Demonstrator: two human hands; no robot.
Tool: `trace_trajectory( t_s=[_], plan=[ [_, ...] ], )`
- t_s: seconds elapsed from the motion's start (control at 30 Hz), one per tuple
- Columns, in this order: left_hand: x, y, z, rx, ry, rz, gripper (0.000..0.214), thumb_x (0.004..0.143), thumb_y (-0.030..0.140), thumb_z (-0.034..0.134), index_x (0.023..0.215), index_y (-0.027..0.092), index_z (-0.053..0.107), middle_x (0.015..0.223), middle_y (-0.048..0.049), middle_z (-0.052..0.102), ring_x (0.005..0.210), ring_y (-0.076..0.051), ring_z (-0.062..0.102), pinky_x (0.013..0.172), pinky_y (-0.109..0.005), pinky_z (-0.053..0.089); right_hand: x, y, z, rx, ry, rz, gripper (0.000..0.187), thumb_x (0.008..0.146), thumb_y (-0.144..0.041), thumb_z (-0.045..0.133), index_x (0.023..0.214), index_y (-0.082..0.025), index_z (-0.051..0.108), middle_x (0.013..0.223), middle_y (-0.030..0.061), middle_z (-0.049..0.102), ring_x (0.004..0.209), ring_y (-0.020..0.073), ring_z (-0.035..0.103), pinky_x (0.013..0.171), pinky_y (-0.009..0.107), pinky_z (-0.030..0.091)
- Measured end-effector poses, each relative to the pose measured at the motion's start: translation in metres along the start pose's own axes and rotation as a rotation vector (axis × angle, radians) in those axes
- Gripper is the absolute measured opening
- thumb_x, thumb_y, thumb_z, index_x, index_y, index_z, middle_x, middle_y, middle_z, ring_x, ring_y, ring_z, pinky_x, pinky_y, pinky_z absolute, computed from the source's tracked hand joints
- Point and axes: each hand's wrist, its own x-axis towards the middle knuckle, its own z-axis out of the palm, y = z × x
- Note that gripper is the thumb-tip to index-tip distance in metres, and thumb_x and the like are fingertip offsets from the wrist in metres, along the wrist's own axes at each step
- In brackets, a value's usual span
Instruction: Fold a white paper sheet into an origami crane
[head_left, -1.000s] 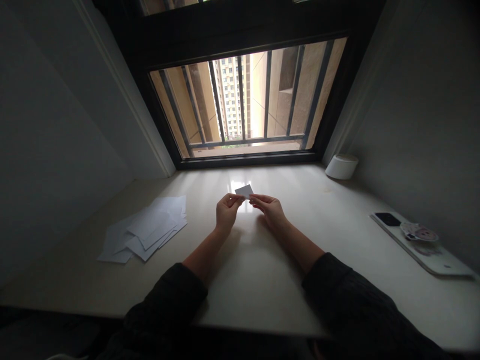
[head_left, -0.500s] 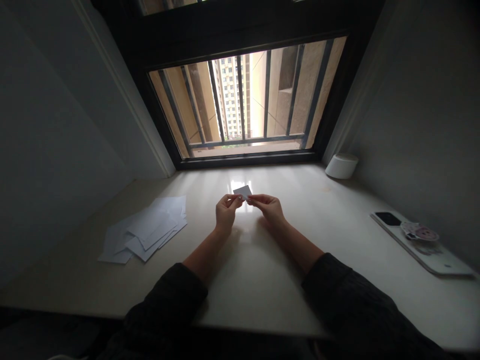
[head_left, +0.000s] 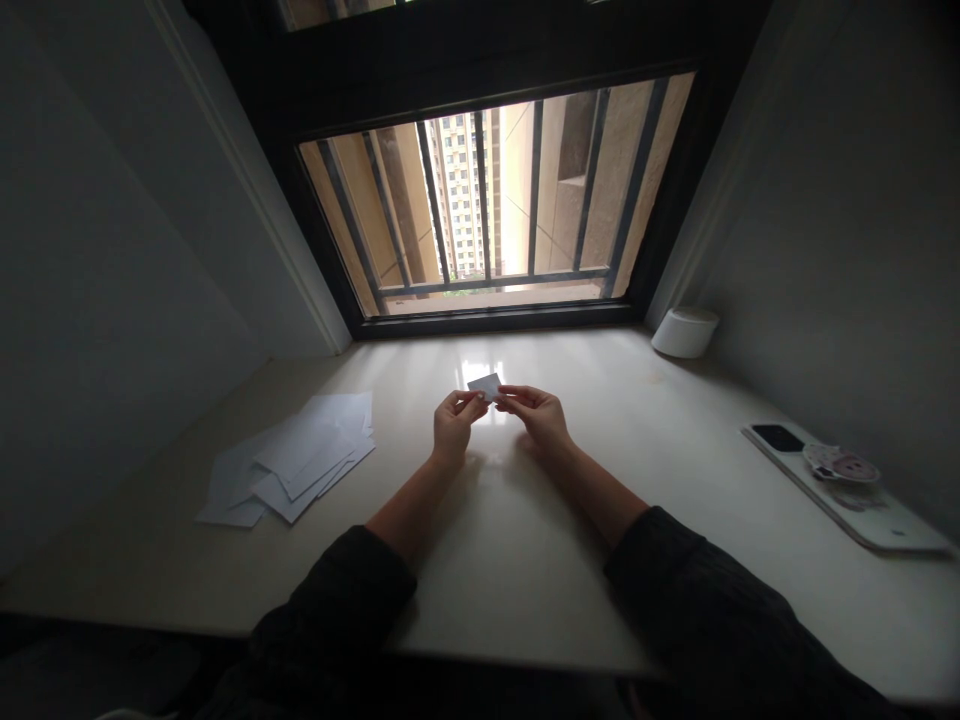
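Observation:
A small white paper piece [head_left: 484, 386] is pinched at its lower edge between the fingertips of my left hand [head_left: 455, 425] and my right hand [head_left: 538, 416]. Both hands hover above the middle of a pale glossy desk [head_left: 510, 570], close together. Their fingers hide the lower part of the paper. A loose pile of white paper sheets [head_left: 289, 466] lies on the desk to the left of my left hand.
A window with dark frame and metal bars [head_left: 487, 200] stands at the back of the desk. A white cylindrical container [head_left: 684, 333] sits in the back right corner. A white phone with a round sticker [head_left: 844, 483] lies at the right.
The small paper piece has sunk slightly and turned flatter between my fingertips. My hands have shifted only a little.

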Motion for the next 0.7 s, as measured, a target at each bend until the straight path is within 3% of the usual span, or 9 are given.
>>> trace_trajectory(
  t_s=[0.3,0.7],
  plan=[
    [-0.0012,0.0028,-0.0043,0.134,0.006,-0.051,0.036,0.060,0.037,0.078,0.085,0.013,0.067,0.079,-0.0104,0.071,0.081,-0.023,0.068,0.075,-0.035,0.051,-0.0002,0.0011,-0.0014,0.001,0.025,0.005,0.041,0.053,-0.042,0.081,0.085,-0.018,0.072,0.072,0.0067,0.073,0.070,0.0219,0.068,0.075,0.037,0.051],
    [0.0003,-0.0015,-0.0036,0.050,0.003,-0.038,0.034,0.060,0.035,0.080,0.078,0.013,0.061,0.078,-0.0100,0.072,0.081,-0.021,0.069,0.079,-0.036,0.050,0.0017,0.0023,-0.0028,-0.012,0.043,0.005,0.043,0.051,-0.044,0.082,0.085,-0.019,0.072,0.072,0.0065,0.073,0.070,0.0229,0.069,0.075,0.038,0.051]
  ],
)
